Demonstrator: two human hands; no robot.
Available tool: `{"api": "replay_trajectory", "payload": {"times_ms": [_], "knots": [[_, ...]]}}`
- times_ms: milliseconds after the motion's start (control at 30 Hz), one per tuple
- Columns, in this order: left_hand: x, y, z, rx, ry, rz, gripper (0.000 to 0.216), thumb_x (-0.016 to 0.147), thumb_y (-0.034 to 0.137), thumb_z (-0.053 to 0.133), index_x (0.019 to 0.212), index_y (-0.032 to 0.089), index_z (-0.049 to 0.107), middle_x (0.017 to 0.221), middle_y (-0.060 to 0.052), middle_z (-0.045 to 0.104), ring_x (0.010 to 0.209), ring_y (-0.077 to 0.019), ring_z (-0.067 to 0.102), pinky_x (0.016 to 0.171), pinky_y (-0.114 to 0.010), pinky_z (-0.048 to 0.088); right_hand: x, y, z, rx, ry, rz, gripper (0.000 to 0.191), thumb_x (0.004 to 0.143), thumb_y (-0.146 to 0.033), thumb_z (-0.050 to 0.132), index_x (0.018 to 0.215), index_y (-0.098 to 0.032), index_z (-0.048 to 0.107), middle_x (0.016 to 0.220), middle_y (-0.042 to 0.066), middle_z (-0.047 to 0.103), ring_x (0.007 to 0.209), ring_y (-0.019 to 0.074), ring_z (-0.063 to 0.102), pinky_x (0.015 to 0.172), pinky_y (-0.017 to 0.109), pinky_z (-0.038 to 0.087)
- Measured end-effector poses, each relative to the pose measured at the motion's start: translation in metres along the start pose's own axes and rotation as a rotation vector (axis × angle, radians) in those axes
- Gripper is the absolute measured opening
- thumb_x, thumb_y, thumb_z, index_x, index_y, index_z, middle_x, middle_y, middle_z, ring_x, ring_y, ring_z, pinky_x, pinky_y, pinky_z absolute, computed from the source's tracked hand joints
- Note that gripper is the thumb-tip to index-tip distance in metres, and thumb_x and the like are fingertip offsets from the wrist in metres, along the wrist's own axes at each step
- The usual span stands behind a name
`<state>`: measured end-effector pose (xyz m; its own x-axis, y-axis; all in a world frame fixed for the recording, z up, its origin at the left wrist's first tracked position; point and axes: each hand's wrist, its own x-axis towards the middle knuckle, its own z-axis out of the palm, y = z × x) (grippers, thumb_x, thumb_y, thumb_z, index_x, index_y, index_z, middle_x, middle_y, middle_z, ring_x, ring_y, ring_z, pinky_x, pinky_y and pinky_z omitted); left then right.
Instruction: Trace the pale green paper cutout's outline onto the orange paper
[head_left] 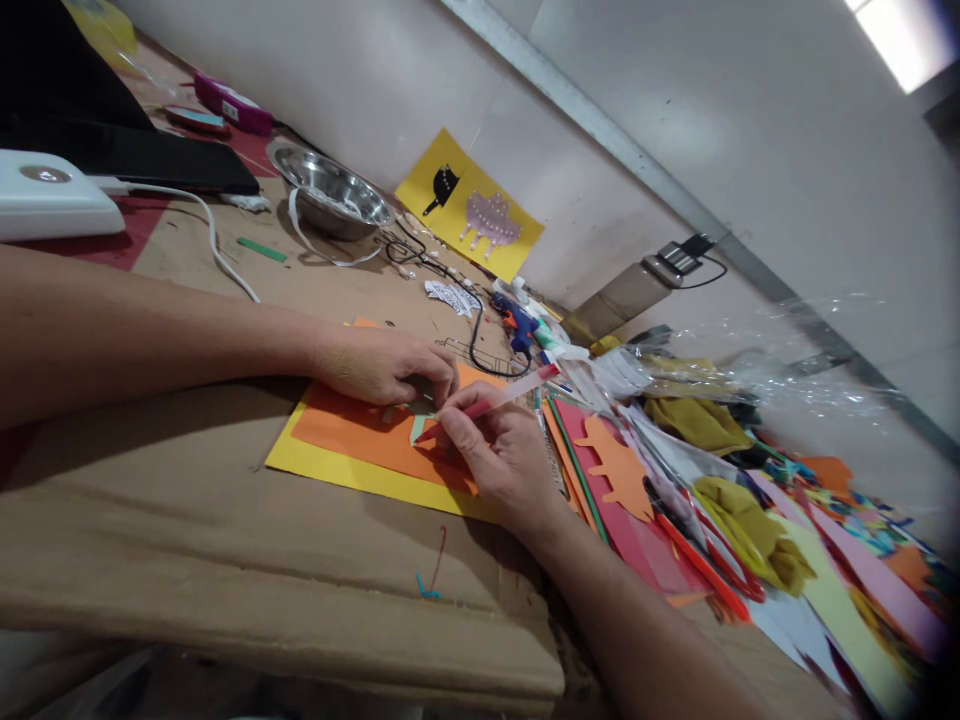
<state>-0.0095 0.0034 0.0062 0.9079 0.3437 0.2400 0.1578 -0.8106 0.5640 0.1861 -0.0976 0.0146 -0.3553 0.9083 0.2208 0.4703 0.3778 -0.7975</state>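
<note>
My right hand is closed around a red pen, whose tip rests at the edge of a light green paper cutout. That cutout lies on an orange paper sheet, mostly covered by my hands. Curled fingers of my left hand press the cutout down from its far side. Beneath the orange sheet, a yellow sheet shows along the near edge. Just right of my right hand, an orange animal-shaped cutout lies on a stack of coloured paper.
A metal bowl and a blue glue gun with its black cord sit behind my hands. Against the wall lean a yellow decorated card and a bottle. Red-handled scissors and heaped scraps crowd the right. A white device is left.
</note>
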Motion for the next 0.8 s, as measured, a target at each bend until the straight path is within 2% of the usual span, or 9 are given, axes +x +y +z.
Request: {"api": "replay_trajectory", "payload": {"times_ms": [133, 433, 800], "knots": [[-0.0003, -0.0004, -0.0005, -0.012, -0.004, 0.005, 0.030, 0.077, -0.007, 0.054, 0.086, 0.019, 0.068, 0.107, -0.004, 0.072, 0.103, -0.0185, 0.067, 0.097, -0.024, 0.048, -0.0006, 0.0000, -0.0027, -0.026, 0.035, -0.020, 0.019, 0.096, -0.035, 0.059, 0.082, -0.023, 0.059, 0.063, -0.002, 0.062, 0.053, 0.0134, 0.058, 0.051, 0.024, 0.045], [-0.0013, -0.0013, 0.0001, -0.027, 0.006, 0.018, 0.029, 0.080, -0.005, 0.054, 0.086, 0.020, 0.068, 0.107, -0.004, 0.072, 0.102, -0.0189, 0.067, 0.096, -0.025, 0.049, -0.0013, -0.0006, -0.0028, -0.079, -0.006, 0.034, 0.020, 0.098, -0.039, 0.059, 0.084, -0.024, 0.061, 0.065, 0.001, 0.070, 0.053, 0.0148, 0.063, 0.051, 0.024, 0.047], [-0.0005, -0.0013, 0.0007, -0.030, 0.015, 0.007, 0.027, 0.079, -0.004, 0.056, 0.085, 0.019, 0.069, 0.107, -0.004, 0.073, 0.100, -0.0195, 0.067, 0.095, -0.027, 0.049, -0.0026, 0.0017, -0.0010, -0.067, -0.017, 0.037, 0.024, 0.099, -0.044, 0.061, 0.086, -0.024, 0.062, 0.066, 0.001, 0.072, 0.054, 0.0154, 0.066, 0.052, 0.024, 0.048]]}}
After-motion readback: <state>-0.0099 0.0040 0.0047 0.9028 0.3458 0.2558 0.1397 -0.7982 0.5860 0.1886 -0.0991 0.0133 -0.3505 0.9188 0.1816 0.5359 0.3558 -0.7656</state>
